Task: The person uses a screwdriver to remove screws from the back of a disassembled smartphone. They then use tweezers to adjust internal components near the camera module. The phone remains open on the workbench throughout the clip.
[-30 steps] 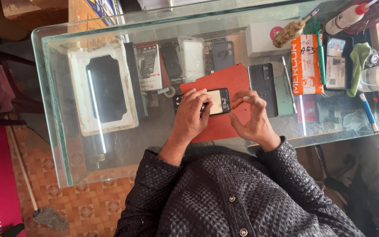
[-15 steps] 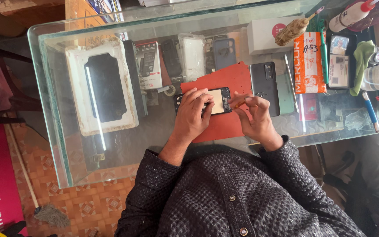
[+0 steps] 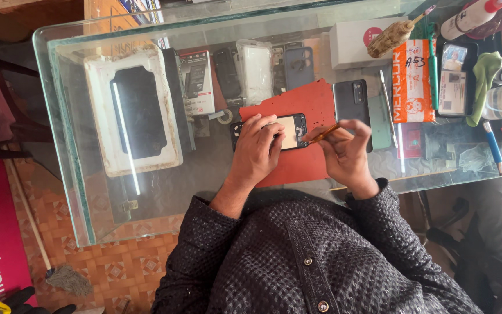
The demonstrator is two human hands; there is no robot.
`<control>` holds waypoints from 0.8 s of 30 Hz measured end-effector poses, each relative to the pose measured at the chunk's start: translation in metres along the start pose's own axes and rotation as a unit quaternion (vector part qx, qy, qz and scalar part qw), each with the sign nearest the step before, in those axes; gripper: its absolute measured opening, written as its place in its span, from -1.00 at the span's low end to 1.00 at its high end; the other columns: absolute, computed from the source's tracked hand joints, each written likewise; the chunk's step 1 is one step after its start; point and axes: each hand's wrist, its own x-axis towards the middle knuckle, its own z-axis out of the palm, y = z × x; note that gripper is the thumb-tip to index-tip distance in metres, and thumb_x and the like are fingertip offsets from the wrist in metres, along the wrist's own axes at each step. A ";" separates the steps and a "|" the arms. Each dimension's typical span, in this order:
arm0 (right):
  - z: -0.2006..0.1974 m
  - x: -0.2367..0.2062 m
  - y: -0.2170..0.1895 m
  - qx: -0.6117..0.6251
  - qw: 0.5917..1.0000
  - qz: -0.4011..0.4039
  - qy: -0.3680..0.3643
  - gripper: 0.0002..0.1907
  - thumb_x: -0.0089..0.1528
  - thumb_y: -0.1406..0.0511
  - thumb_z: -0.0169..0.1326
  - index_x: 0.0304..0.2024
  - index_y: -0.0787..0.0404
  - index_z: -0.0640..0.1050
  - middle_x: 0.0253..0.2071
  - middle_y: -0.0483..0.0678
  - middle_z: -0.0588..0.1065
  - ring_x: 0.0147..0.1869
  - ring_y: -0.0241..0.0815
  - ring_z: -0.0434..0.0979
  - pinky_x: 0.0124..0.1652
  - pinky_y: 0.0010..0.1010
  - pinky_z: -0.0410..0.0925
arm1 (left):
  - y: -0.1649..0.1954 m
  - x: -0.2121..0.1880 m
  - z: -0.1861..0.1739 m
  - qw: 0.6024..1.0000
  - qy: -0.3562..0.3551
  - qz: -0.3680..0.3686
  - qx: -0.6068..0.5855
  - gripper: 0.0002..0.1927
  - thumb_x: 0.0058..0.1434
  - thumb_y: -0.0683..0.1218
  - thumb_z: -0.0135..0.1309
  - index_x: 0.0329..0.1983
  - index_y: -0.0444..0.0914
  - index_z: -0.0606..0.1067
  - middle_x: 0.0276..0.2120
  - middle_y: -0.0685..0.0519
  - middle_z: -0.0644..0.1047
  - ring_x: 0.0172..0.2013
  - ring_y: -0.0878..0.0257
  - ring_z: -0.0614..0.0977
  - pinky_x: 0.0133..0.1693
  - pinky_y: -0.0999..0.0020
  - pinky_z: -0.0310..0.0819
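A black opened phone (image 3: 293, 129) lies face down on a red mat (image 3: 301, 107) on the glass counter. My left hand (image 3: 258, 148) rests flat on its left end and holds it down. My right hand (image 3: 345, 152) pinches a thin orange-handled tool (image 3: 325, 133), whose tip points at the phone's right end.
A dark phone (image 3: 351, 102) and metal tweezers (image 3: 388, 116) lie right of the mat. An orange packet (image 3: 414, 81), a white box (image 3: 352, 42), a brush (image 3: 394, 35), a green cloth (image 3: 483, 87) and a white bottle (image 3: 469, 17) crowd the right side. A white-framed black tray (image 3: 135, 113) sits under the glass at left.
My right hand has drawn back slightly to the right and now shows the orange-handled tool angled at the phone's end. My left hand stays on the phone.
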 end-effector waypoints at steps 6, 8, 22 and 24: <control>-0.005 0.012 -0.020 -0.015 0.997 0.063 0.029 -0.42 0.31 0.67 -0.16 0.30 0.20 0.08 -0.05 0.14 0.48 -0.01 -0.08 0.59 0.06 -0.21 0.48 | 0.002 0.002 0.000 1.000 0.005 -0.006 -0.001 -0.78 0.31 -0.24 0.19 -0.04 -0.26 0.43 -0.13 0.07 0.59 0.09 0.07 0.61 0.25 -0.03 0.39; -0.009 0.017 -0.028 -0.156 0.983 0.100 -0.010 -0.54 0.22 0.66 -0.10 0.14 0.27 0.39 -0.21 0.11 0.51 -0.23 -0.05 0.54 -0.17 -0.24 0.44 | 0.004 0.002 0.000 1.000 0.001 -0.012 -0.001 -0.78 0.31 -0.24 0.19 -0.05 -0.26 0.42 -0.14 0.07 0.59 0.09 0.08 0.61 0.24 -0.03 0.38; 0.009 0.017 -0.021 -0.436 0.891 0.001 -0.127 -0.83 0.20 0.35 0.13 -0.30 0.28 0.40 -0.48 0.00 0.41 -0.51 -0.01 0.48 -0.50 -0.20 0.33 | 0.002 0.002 0.002 1.000 0.001 -0.010 -0.001 -0.72 0.28 -0.26 0.23 -0.02 -0.26 0.41 -0.18 0.07 0.58 0.08 0.09 0.61 0.23 -0.03 0.37; 0.011 0.016 -0.014 -0.447 0.885 0.003 -0.129 -0.81 0.20 0.33 0.13 -0.30 0.28 0.38 -0.55 -0.01 0.39 -0.56 0.00 0.46 -0.55 -0.19 0.31 | 0.002 0.002 0.002 1.000 0.002 -0.010 0.000 -0.72 0.27 -0.26 0.23 -0.02 -0.26 0.41 -0.18 0.07 0.59 0.07 0.09 0.61 0.23 -0.03 0.37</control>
